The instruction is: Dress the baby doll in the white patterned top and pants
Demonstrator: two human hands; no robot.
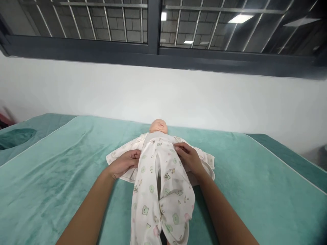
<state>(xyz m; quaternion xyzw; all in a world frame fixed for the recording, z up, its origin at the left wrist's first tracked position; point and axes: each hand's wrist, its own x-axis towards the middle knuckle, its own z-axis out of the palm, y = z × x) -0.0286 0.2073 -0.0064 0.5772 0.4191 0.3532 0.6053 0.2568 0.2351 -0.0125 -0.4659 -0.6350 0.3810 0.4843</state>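
Observation:
A baby doll lies on its back on a teal blanket, head toward the wall. It wears a white patterned onesie with small animal prints. My left hand rests on the doll's left side, fingers curled around the edge of the garment. At the chest on the other side, my right hand has its fingers bent and pinching the cloth. The onesie's legs hang loose toward me.
The blanket covers a padded table that runs up to a white wall. A dark-framed window sits above. An oval face hole shows at the far left.

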